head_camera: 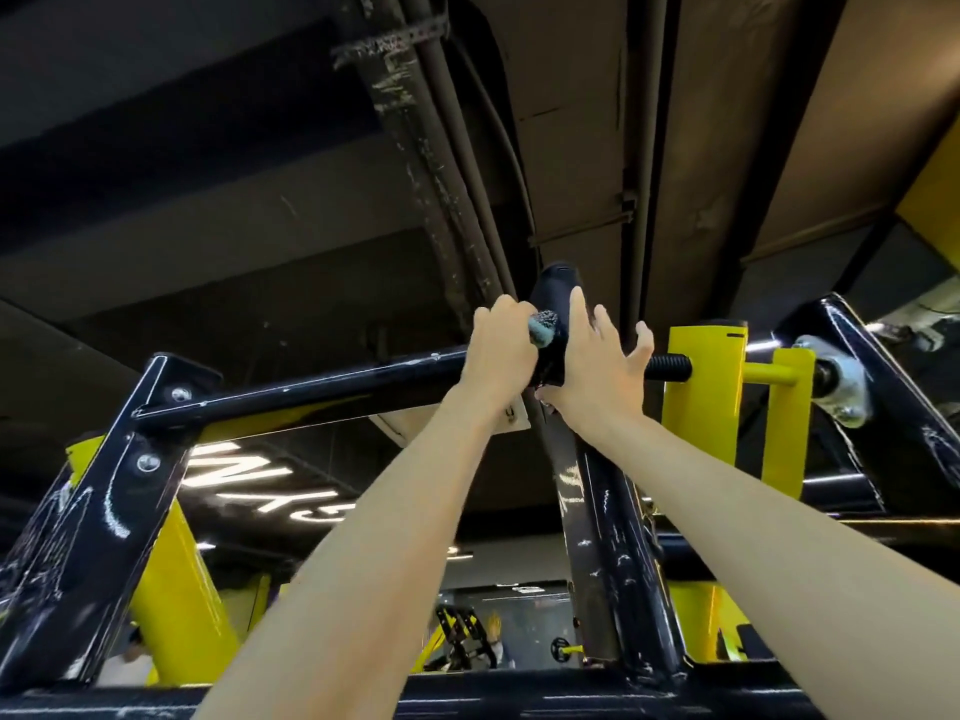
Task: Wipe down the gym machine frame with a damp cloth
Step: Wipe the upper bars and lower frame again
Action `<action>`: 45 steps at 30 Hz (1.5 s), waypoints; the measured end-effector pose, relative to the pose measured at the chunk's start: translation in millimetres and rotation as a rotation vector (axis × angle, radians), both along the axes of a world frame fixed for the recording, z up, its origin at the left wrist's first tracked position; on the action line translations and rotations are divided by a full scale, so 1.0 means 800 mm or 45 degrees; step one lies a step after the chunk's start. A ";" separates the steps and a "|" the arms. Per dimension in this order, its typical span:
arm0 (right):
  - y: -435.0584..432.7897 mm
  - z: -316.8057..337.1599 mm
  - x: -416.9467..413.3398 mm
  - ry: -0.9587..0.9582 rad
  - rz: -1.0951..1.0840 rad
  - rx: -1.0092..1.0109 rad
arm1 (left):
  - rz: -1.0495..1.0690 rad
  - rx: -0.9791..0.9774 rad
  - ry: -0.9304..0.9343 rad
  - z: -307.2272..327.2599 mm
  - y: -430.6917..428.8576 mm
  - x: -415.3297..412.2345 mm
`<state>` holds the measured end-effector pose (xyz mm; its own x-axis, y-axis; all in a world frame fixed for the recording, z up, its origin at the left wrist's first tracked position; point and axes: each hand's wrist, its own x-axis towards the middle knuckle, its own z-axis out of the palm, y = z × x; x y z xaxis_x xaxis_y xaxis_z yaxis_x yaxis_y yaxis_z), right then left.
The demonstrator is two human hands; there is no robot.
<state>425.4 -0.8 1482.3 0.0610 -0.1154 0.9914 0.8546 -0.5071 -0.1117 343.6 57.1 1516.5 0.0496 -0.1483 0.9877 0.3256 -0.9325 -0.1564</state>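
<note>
I look up at the black gym machine frame. Its top crossbar runs from a bolted joint at the left to a central black upright. My left hand curls over the bar's right end and grips a small grey-teal cloth, which peeks out beside the fingers. My right hand lies flat with straight, spread fingers against the black cap at the top of the upright. Both forearms reach up from below.
Yellow frame parts and a threaded black rod sit just right of my hands. A slanted black strut is at left, another at right. A low black rail crosses the bottom. Ceiling pipes run overhead. More machines stand far below.
</note>
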 end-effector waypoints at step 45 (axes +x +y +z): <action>0.074 0.018 -0.053 -0.201 -0.348 -0.060 | -0.082 0.351 -0.068 -0.033 0.114 -0.053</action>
